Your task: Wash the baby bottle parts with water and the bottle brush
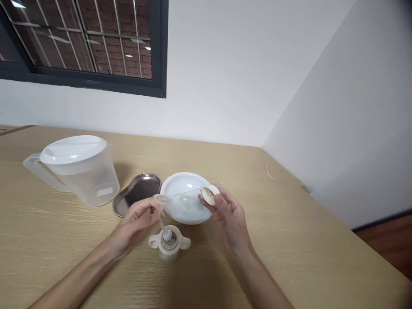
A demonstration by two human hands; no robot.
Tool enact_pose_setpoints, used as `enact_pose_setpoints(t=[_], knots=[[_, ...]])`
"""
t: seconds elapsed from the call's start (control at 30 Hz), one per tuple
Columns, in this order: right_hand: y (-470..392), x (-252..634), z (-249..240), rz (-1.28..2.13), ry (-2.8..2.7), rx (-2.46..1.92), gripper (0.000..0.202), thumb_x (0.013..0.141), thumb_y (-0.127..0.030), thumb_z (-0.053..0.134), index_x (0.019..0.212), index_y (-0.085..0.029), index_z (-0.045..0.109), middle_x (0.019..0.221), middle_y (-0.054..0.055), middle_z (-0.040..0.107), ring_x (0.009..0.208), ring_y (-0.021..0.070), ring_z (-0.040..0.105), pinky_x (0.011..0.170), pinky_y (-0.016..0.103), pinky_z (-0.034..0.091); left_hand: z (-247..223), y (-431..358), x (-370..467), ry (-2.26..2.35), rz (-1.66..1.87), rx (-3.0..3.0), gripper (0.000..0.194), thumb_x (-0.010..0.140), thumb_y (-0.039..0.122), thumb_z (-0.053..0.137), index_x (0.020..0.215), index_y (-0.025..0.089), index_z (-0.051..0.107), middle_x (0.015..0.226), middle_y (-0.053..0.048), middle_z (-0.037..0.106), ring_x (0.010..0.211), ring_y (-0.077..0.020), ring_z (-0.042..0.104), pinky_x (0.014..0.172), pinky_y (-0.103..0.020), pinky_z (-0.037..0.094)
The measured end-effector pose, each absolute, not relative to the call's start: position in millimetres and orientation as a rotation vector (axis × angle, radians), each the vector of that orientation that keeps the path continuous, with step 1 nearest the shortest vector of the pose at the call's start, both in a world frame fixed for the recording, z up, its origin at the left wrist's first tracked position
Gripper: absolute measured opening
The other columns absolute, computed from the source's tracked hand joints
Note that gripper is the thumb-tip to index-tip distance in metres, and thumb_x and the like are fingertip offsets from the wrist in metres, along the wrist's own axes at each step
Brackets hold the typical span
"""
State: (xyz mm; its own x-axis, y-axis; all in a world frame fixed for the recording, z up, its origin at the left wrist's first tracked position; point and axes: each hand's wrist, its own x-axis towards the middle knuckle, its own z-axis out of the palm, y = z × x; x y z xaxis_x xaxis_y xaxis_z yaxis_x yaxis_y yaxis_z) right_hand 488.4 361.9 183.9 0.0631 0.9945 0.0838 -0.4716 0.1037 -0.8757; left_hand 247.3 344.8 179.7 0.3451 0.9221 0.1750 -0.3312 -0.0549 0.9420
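Observation:
My left hand [141, 214] is closed around a translucent straw [162, 219] with a round, flared top. At its lower end, a pale ball-shaped tip hangs at the mouth of a two-handled cup [169, 246]. My right hand [230, 214] pinches a white ring [210, 195] between thumb and fingers, over the right rim of a white bowl [177, 216]. From the ring, a thin line runs left toward the straw's top; I cannot tell what it is. A translucent piece [186, 201] appears inside the bowl.
A kidney-shaped metal tray [138, 191] lies left of the bowl. Farther left stands a lidded translucent pitcher [86, 180] with its handle pointing left. A thin white strand [269, 172] rests on the wooden table [289, 231] near the wall. A barred window [157, 86] is behind.

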Motion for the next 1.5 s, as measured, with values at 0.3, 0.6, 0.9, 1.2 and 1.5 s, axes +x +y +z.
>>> enact_pose_setpoints(t=[0.3,0.6,0.9,1.2,1.5], knots=[[373,499,180,1.260,-0.852,-0.797,0.043,0.077,-0.044,0.081,0.107,-0.015,0.069,0.109,0.008,0.071,0.097,0.0235,0.072,0.098,0.038,0.056,202,378,226,0.857,1.246,1.445,0.015,0.084,0.034,0.070,0.081,0.020,0.066,0.081,-0.002,0.055,0.075,-0.0157,0.047,0.064,-0.025,0.038],[373,502,185,1.228,-0.858,-0.782,0.037,0.078,-0.044,0.080,0.098,-0.015,0.069,0.106,0.007,0.069,0.098,0.0221,0.070,0.100,0.038,0.054,198,420,243,1.094,1.035,1.888,0.025,0.088,0.044,0.062,0.088,0.019,0.066,0.092,-0.004,0.062,0.087,-0.0203,0.054,0.079,-0.032,0.042],[375,506,187,1.222,-0.846,-0.766,0.038,0.077,-0.046,0.080,0.096,-0.016,0.069,0.101,0.007,0.070,0.095,0.0218,0.069,0.098,0.040,0.055,195,418,280,1.155,0.468,2.509,0.019,0.091,0.038,0.054,0.094,0.026,0.070,0.110,-0.004,0.056,0.110,-0.0269,0.048,0.104,-0.049,0.029],[376,506,188,1.218,-0.830,-0.767,0.039,0.075,-0.045,0.081,0.097,-0.015,0.068,0.099,0.005,0.070,0.091,0.0197,0.070,0.095,0.037,0.056,202,422,296,1.256,0.543,2.465,0.026,0.090,0.047,0.056,0.097,0.025,0.067,0.110,-0.006,0.062,0.112,-0.0294,0.050,0.102,-0.051,0.030],[375,506,187,1.237,-0.833,-0.817,0.044,0.072,-0.048,0.083,0.096,-0.015,0.067,0.097,0.004,0.069,0.092,0.0215,0.071,0.094,0.037,0.057,199,418,256,1.476,0.755,2.375,0.036,0.098,0.048,0.040,0.111,0.024,0.064,0.113,-0.006,0.064,0.107,-0.0262,0.056,0.098,-0.042,0.036]])
